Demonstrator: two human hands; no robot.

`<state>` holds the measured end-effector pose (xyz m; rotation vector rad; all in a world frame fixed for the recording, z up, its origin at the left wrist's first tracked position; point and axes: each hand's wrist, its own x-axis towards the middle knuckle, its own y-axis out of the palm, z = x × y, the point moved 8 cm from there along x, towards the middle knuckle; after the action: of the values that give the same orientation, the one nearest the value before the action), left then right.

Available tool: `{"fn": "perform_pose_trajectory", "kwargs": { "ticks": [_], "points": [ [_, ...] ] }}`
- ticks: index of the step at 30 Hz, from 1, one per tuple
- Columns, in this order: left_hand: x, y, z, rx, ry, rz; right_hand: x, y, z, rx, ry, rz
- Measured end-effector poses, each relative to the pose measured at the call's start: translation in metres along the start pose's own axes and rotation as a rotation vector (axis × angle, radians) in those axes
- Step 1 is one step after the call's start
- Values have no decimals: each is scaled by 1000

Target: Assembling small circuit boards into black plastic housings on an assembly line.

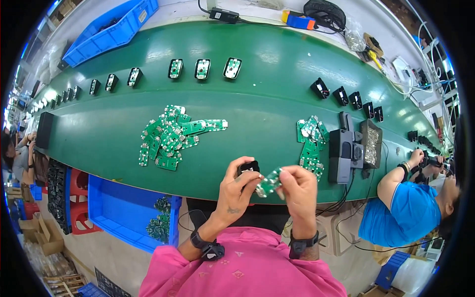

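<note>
Near the bench's front edge, my left hand [236,187] is closed around a small black plastic housing [249,167]. Between the thumb and fingers of my right hand [299,190] is a green circuit board [268,183], tilted and slightly blurred. The board is close beside the housing, by my left fingertips; whether they touch it I cannot tell. A large loose pile of circuit boards [170,136] lies to the left of my hands. A smaller pile of boards [310,141] lies beyond my right hand.
Across the green bench [257,133] runs a row of housings with boards inside [202,69]. Black housings [340,96] stand at the right, beyond dark grey devices [340,156] and a tray of small parts [371,143]. A co-worker in blue [408,205] sits at the right. A blue bin [123,213] is below left.
</note>
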<state>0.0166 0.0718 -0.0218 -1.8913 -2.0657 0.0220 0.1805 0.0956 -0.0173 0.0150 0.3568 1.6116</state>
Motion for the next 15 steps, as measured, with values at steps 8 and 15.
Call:
{"fn": "perform_pose_trajectory", "kwargs": {
  "ticks": [8,15],
  "points": [
    [-5,-3,5,64,50,14,7,8,-23,-124,18,33],
    [-6,1,4,108,46,108,2,-1,-24,-132,46,-8]
  ]
}}
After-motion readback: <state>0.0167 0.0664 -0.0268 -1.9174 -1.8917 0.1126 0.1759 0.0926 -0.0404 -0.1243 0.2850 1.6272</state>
